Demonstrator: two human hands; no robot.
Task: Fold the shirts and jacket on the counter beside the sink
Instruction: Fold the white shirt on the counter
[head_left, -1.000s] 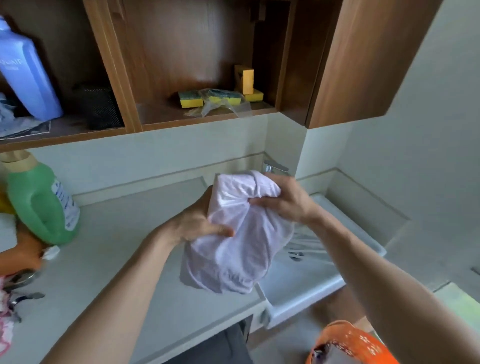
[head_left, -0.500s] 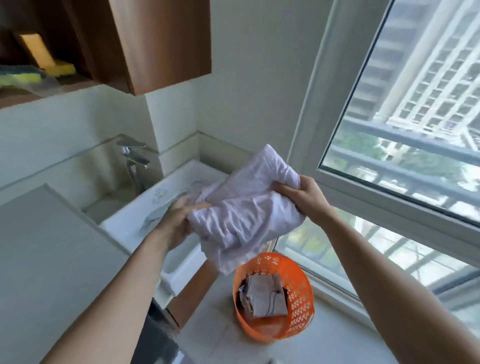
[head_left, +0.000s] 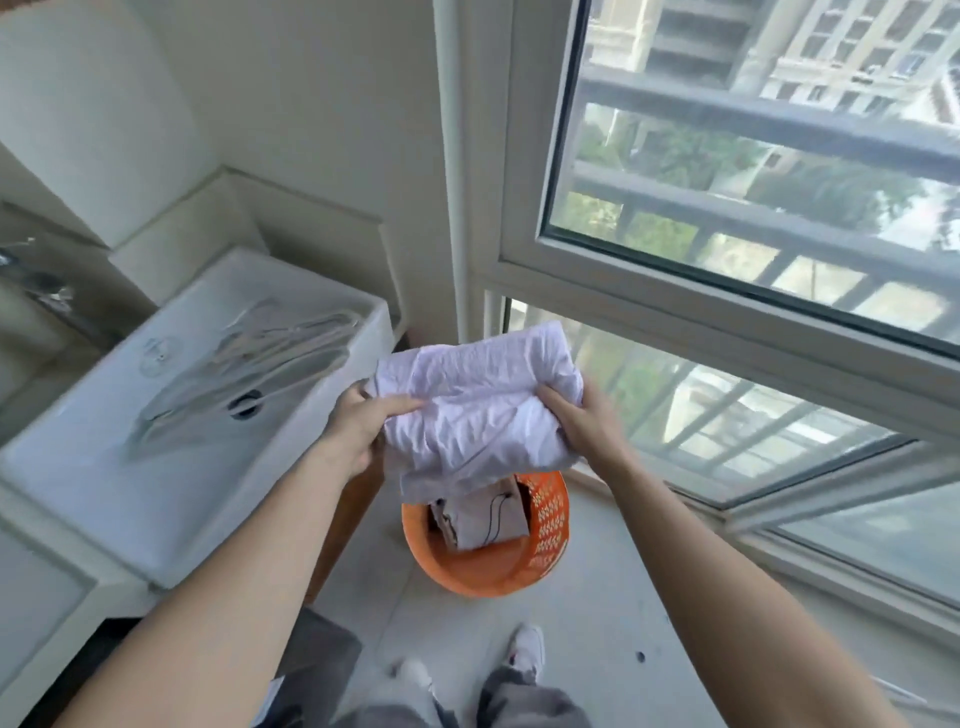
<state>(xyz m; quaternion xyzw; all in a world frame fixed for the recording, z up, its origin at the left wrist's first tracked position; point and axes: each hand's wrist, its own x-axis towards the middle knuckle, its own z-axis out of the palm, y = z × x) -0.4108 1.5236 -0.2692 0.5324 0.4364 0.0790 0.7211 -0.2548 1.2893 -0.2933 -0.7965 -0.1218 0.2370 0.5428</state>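
Note:
A folded white shirt is held in the air between both hands, right above an orange basket that stands on the floor. My left hand grips the shirt's left edge with the thumb on top. My right hand grips its right edge. Inside the basket lies a folded light garment with a dark cord, partly hidden by the shirt. The white sink is to the left, with several white hangers lying in its basin.
A large window with a white frame fills the right side, close behind the basket. A faucet is at the far left edge. My feet stand on the pale floor below the basket.
The view has swung right and down, away from the counter and shelves. Both hands carried the shirt from above the counter, past the sink, to above the orange basket.

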